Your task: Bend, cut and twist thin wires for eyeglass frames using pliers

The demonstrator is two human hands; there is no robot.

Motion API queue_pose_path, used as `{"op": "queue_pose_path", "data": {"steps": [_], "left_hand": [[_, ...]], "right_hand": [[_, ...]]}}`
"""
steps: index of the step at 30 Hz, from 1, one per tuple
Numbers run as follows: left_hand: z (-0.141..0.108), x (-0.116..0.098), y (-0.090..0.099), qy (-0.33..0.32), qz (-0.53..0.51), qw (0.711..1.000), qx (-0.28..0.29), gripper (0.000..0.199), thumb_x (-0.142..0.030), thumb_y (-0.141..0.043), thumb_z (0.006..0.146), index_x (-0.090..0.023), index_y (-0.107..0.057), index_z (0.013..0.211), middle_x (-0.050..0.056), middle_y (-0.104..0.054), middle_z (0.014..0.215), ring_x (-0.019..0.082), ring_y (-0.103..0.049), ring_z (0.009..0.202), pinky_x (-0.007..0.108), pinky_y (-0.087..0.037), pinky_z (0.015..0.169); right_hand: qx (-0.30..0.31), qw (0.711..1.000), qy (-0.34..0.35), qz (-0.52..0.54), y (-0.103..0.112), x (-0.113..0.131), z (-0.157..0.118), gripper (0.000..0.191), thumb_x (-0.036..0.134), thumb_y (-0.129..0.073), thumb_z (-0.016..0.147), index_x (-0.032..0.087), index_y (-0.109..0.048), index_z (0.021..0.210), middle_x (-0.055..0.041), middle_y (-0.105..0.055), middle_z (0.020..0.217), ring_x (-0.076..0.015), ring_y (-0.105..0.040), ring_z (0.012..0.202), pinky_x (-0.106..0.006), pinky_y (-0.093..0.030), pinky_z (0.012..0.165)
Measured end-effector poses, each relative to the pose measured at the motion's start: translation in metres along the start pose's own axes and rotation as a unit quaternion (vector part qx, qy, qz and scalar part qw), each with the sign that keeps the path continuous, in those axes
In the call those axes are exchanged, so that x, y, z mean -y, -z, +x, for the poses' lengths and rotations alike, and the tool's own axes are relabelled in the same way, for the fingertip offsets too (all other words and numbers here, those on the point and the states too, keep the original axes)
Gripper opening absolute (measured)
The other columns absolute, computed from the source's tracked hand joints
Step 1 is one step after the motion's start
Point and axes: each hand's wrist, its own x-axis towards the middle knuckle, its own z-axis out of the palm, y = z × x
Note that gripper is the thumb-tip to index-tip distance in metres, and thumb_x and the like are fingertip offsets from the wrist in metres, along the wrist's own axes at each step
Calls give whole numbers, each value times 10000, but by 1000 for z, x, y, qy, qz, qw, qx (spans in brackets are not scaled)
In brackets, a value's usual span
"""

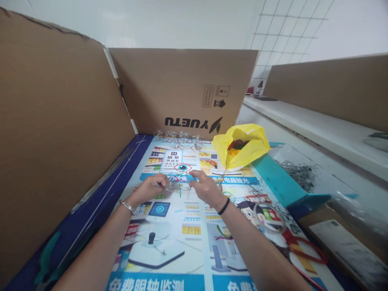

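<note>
Over the printed poster (194, 226), my left hand (151, 188) and my right hand (206, 189) face each other a short gap apart. Between their fingertips stretches a thin silver wire piece (178, 186), see-through and hard to outline. Thumb and forefinger of my left hand pinch its left end. The right hand's curled fingers grip the other end. A short green strand (180, 190) shows at the piece's middle. Just right of my right hand lie thin coloured wires (226, 194), yellow, red and green among them. More short coloured wires (222, 233) lie beside my right forearm.
Tall cardboard panels (182, 81) stand at the back and left. A tangle of silver wire (177, 135) lies at the back. At right are a yellow bag (242, 149), silver pieces (298, 176) by a teal box (275, 182), a tape roll (257, 214) and red-handled scissors (318, 251).
</note>
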Motion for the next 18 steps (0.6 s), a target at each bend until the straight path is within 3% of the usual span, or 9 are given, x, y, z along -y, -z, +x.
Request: {"op": "queue_pose_path", "data": {"steps": [18], "left_hand": [[-1, 1, 0, 7, 7, 1000, 7, 112, -55, -474, 656, -154, -520, 630, 15, -553, 776, 124, -524, 769, 252, -405, 737]], "right_hand": [[7, 1000, -7, 15, -2, -1, -2, 214, 36, -446, 823, 191, -593, 819, -98, -500, 1194, -199, -482, 1041, -348, -490, 811]]}}
